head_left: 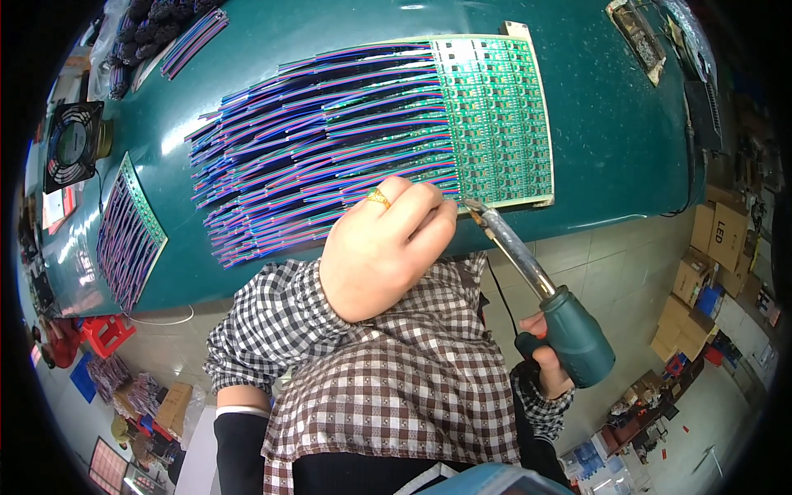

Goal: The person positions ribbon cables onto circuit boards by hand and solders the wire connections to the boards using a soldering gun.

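A large panel of green circuit boards (499, 124) lies on the table, its right part bare of wires. Rows of thin multicoloured wires (330, 140) run leftward from it. My left hand (388, 243), with a ring on one finger, is closed in a pinch at the panel's near edge, beside the wire ends; what its fingertips hold is hidden. My right hand (546, 363) grips a green-handled soldering iron (577, 338), only part of the hand showing behind the handle. The iron's tip touches or nearly touches the near edge, just right of my left fingertips.
The green table (610, 148) carries a second wired panel (132, 231) and a small black fan (74, 144) at the left. Wire bundles (165, 33) lie at the far left, a narrow tray (637, 41) at the far right. Cardboard boxes (716, 235) stand beyond the right end.
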Demonstrator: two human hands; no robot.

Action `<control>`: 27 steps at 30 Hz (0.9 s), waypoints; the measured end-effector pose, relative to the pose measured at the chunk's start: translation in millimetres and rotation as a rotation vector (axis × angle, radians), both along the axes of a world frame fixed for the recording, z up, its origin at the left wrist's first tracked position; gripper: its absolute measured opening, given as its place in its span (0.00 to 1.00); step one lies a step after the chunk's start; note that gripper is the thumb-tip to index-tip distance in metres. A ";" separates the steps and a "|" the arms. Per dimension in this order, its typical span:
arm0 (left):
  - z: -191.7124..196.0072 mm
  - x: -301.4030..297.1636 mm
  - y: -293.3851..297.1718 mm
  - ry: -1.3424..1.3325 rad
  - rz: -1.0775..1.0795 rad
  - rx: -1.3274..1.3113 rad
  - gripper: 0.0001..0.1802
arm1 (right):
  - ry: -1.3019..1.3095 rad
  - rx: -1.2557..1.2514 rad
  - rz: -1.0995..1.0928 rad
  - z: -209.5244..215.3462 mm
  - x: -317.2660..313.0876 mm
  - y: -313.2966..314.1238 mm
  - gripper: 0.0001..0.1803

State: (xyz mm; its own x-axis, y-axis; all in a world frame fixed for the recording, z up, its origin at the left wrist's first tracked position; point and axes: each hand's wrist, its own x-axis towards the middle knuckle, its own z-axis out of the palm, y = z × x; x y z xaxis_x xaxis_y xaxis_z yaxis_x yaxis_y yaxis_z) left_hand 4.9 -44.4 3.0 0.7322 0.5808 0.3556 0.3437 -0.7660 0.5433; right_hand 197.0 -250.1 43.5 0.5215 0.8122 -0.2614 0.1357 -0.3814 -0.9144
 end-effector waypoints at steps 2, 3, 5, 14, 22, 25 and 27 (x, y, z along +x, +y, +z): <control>0.7 -1.0 0.1 0.005 -0.001 -0.005 0.19 | 0.000 0.004 0.000 -0.7 -0.7 -0.4 0.38; 0.9 -1.4 0.0 0.010 -0.001 -0.010 0.19 | 0.000 0.009 0.001 -0.9 -1.0 -0.4 0.38; 0.8 1.2 -0.3 0.007 0.000 -0.011 0.19 | -0.004 0.018 0.005 -0.5 1.8 0.4 0.38; 1.1 2.0 -1.3 0.008 0.009 -0.017 0.19 | 0.010 0.034 -0.008 -0.8 4.3 -3.1 0.37; 0.6 0.3 -1.0 0.012 0.012 -0.002 0.19 | 0.050 0.073 -0.029 -0.6 -0.1 -6.6 0.39; -0.6 0.4 -1.3 0.014 0.011 0.008 0.19 | 0.085 0.054 -0.096 6.4 -5.0 0.7 0.39; -0.7 2.0 -1.4 0.012 0.008 0.020 0.19 | 0.093 0.000 -0.078 8.1 -1.1 0.3 0.38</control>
